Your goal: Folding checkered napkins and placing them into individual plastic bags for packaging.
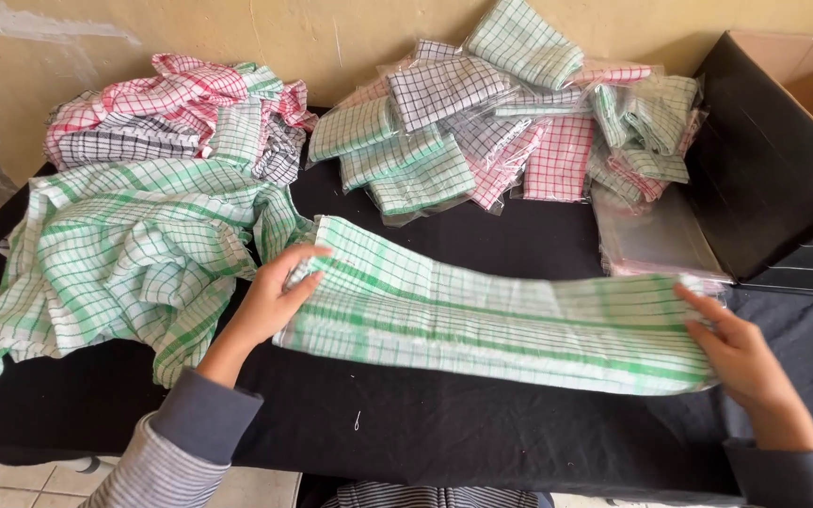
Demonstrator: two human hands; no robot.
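Cloth (pixel 501 325), green-and-white checked and folded into a long band, lies stretched across the middle of the black table (pixel 425 433), close to its near edge. From where I watch, the left hand (pixel 270 301) grips the band's left end, fingers curled over the top and thumb tucked under the fold. The right hand (pixel 741 353) holds the right end, fingers laid flat along the hem and closed lightly on it. Grey cuffs over striped sleeves (pixel 157 470) show at both wrists.

Just beside the left hand, toward the table's left edge, a loose heap of the same green checked cloths (pixel 115 254) sprawls unfolded, one corner hanging off the near-left edge. Behind it, at the far-left corner, sits a jumble of red, black and green checked cloths (pixel 181 118). At the middle of the far edge, against the wall, I see a pile of folded cloths sealed in clear bags (pixel 501 122), in green, red and dark checks. A stack of clear empty bags (pixel 651 235) rests just beyond the right hand, touching the pile. An open cardboard box (pixel 783 150) with a dark inside stands at the far-right corner.
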